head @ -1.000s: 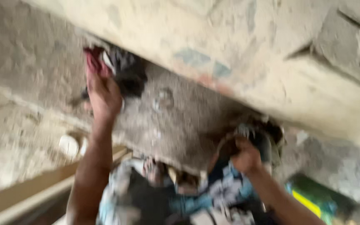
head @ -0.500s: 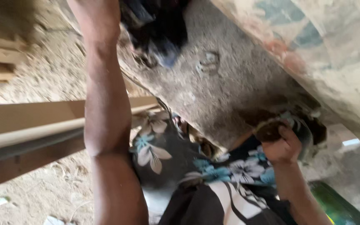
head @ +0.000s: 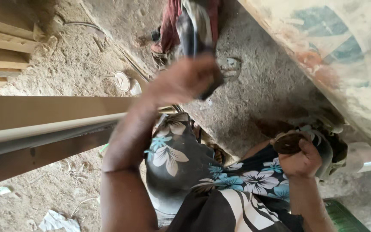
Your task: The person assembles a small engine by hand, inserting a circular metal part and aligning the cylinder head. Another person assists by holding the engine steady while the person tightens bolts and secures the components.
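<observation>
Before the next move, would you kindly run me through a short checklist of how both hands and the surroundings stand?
1. Left hand grip: closed on a dark object, blurred; cannot tell how firm.
2. Right hand grip: wrapped around a power tool under the painted slab; ok.
3. Tool's working end: hidden by hand and cloth; cannot tell.
4. Footing: sandy ground strewn with paper scraps; not ok.
5. Wooden planks close beside the left forearm; not ok.

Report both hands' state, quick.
Left hand: closed on a dark cloth.
Right hand: closed on a power tool.
</observation>
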